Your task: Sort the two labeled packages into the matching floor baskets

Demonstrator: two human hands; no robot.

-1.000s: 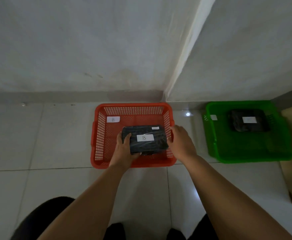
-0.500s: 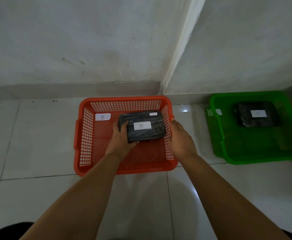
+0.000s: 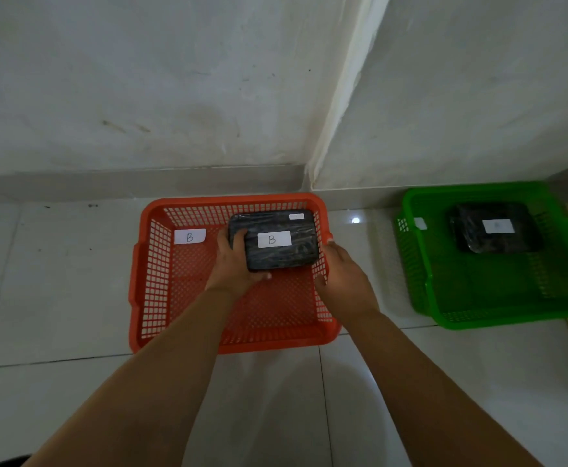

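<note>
The red basket [image 3: 148, 291] sits on the floor [image 3: 57, 281] against the wall [image 3: 141, 96], a white tag [image 3: 189, 236] marked B on its far inner wall. Inside its far part is a black package [image 3: 276, 254] with a white B label [image 3: 274, 239]. To the right of the red basket, well apart, stands the green basket [image 3: 478, 298], holding a second black package [image 3: 491, 237] in its far part.

The second package's label is too blurred to read, as is a small tag on the green basket's left wall. Whether the B package rests on the red basket's bottom or hangs just above it cannot be told.

The left hand [image 3: 233, 267] grips the B package's near left corner, thumb on top and fingers curled under its near edge. The right hand [image 3: 341, 274] is spread loosely at the red basket's right rim, just beside the package and apparently not touching it.
</note>
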